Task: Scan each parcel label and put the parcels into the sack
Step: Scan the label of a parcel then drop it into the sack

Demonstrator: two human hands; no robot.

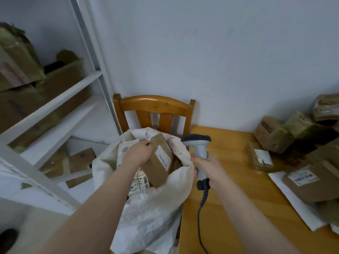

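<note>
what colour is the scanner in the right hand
The scanner is light grey with a darker grey top and a black base and cord, gripped by the right hand; head view.

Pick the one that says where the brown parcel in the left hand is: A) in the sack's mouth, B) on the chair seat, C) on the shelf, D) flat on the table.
A: the left hand holds the brown parcel tilted inside the open mouth of the white sack.

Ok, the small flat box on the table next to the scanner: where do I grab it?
From above, with the left hand, pinching the box by its side edges. It lies flat, label up; an edge grip leaves the label clear for the scanner in the right hand.
</note>
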